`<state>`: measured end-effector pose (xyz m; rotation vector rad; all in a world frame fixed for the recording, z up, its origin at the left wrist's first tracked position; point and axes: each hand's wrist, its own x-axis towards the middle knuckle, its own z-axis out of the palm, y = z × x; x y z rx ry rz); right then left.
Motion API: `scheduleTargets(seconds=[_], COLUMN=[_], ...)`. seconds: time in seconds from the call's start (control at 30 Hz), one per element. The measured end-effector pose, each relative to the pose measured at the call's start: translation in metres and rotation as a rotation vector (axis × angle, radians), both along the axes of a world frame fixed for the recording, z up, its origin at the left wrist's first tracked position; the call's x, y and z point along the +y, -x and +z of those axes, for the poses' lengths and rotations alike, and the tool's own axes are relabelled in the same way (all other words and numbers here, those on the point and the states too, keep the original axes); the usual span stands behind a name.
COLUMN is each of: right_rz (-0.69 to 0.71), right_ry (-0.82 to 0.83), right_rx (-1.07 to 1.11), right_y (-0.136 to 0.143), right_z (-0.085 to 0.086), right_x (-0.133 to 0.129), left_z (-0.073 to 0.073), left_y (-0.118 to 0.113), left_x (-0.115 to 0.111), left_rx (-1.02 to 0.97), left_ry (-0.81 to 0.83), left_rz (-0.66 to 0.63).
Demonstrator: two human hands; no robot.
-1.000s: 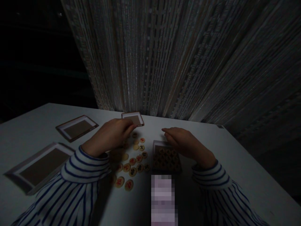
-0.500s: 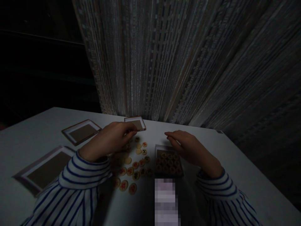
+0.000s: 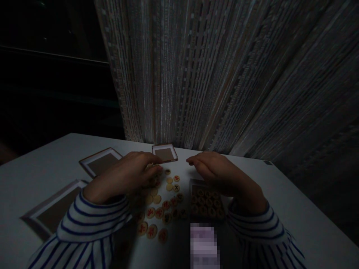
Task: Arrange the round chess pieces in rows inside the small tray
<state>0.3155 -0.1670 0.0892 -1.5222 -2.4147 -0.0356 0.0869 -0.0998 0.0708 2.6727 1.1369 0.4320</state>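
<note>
My left hand (image 3: 126,173) reaches over a loose group of round xiangqi pieces (image 3: 159,213). Its thumb and forefinger are a little apart above the far pieces, and its other fingertips are hidden. Some pieces lie with red or black characters up, others show a plain pale face. To the right, my right hand (image 3: 220,170) is raised above the far side of a small box (image 3: 195,182). Its fingers are bent close together; whatever is between them, if anything, is hidden. Inside the box, several dark-marked pieces (image 3: 208,203) sit in rows.
One framed tray or lid (image 3: 176,152) lies behind the pieces, and two more, a middle one (image 3: 89,160) and a near one (image 3: 33,216), lie at the left. A string curtain (image 3: 168,74) hangs behind the white table (image 3: 280,198). A blurred-out patch (image 3: 205,246) covers the near middle.
My left hand has lowered slightly towards the pieces. My right hand has moved left, across the far edge of the box. The whole view has shifted a little.
</note>
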Motion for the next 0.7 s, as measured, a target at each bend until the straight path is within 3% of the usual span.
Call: scheduleTargets(seconds=[0.23,0.7], right_rz=[0.037,0.14], right_ry=[0.037,-0.045], right_rx=[0.046,0.085], right_y=[0.01,-0.002], right_z=[-0.001,-0.023], right_x=[0.014,0.026], left_z=[0.0,-0.013], left_y=[0.002,0.004], left_x=[0.001,0.011], left_rx=[0.017,0.037], left_ry=[0.032,-0.044], left_rz=[0.025,0.067])
